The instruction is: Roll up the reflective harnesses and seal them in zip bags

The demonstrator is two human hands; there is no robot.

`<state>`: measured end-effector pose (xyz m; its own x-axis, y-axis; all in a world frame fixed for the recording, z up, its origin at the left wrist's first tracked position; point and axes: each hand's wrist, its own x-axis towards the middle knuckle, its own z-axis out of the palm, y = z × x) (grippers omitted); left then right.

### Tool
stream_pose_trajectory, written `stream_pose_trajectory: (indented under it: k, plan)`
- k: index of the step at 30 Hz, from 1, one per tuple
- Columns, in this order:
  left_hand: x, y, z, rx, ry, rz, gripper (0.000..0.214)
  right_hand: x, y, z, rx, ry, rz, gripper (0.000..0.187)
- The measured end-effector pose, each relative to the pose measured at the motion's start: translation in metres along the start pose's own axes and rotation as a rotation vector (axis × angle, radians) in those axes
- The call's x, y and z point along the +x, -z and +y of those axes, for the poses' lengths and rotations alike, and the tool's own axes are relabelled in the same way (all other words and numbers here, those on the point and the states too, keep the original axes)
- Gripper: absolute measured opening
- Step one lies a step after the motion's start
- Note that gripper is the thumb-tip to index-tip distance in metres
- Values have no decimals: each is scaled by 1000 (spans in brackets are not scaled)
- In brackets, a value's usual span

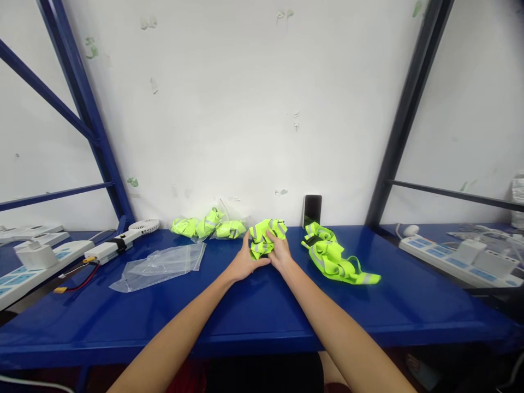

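Between my two hands, just above the blue table (245,322), is a bunched neon-yellow reflective strap vest (266,232) with grey stripes. My left hand (244,262) grips its left side, thumb along the lower edge. On the right side, my right hand (280,252) closes round it, with some fingertips hidden by the fabric. A second reflective strap vest (333,259) lies loose and crumpled to the right of my hands. To the left, a clear plastic bag (164,266) lies flat. Several bagged yellow bundles (208,222) sit against the wall behind it.
A dark-screened device (312,210) stands against the white wall. At the left are a small white fan (144,225), a cable with yellow connectors (82,278) and a power strip (45,267). Another power strip (454,259) lies at the right, beyond the frame post (409,114).
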<state>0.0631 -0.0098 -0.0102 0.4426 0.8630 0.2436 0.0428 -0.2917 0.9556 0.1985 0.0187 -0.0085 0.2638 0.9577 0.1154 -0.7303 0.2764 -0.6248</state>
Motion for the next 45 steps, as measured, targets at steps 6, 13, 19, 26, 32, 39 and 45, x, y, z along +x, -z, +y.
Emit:
stream_pose_trajectory:
  k: [6,13,19,26,32,39,45]
  plan:
    - [-8,-3,-2,442,-156,99,34,4,8,9,-24,24,91,42]
    - [-12,14,5,776,-393,-164,21,-5,9,11,-217,54,-62,50]
    - [-8,31,16,916,-550,37,27,-10,9,3,-267,-126,-278,79]
    - [3,28,2,644,-382,243,28,-16,1,-8,-269,-244,-403,79]
    - [0,37,-1,583,-369,80,40,-24,-6,-16,-277,-317,-395,74]
    - [8,39,-5,541,-270,126,57,-35,-11,-9,-296,-243,-403,55]
    - [10,17,0,517,-317,276,36,-43,-24,15,-475,121,-134,49]
